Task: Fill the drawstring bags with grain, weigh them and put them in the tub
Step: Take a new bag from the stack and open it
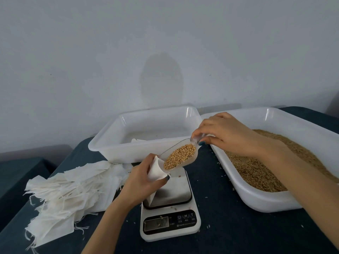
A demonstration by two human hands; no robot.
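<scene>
While the bag [156,170] is held mouth-up above the scale [183,230], I log positions. Bag: near centre, lower corner touching or just over the steel platform, cannot tell which. It looks flat below the mouth; I judge little or no grain inside yet. Left hand [141,182] grips it at the mouth edge, thumb and fingers pinching the fabric so the opening faces up and right.

Scoop [189,159]: clear plastic, heaped with grain [178,156], just right of and above the bag mouth. Its long axis runs from far right (handle) down to near left (lip). The lip sits at the mouth, touching it or just inside; fabric hides which. Right hand [223,132] pinches the handle from above, fingers curled round it. Hands apart, joined only through scoop and bag.

Key relation: the mouth lies down-left of the scoop, along its axis, so the pour should need only more tilt from the right hand, with the left holding the opening wide. Risk, my judgement: spill onto the platform. Stray kernels already lie there and on the dark table [220,226].

Surroundings: tray [256,200] of bulk grain at right. Tub [102,143] far centre, something white inside at its near wall, unidentified. Pile [64,189] of empty bags at left. Scale display unreadable.
</scene>
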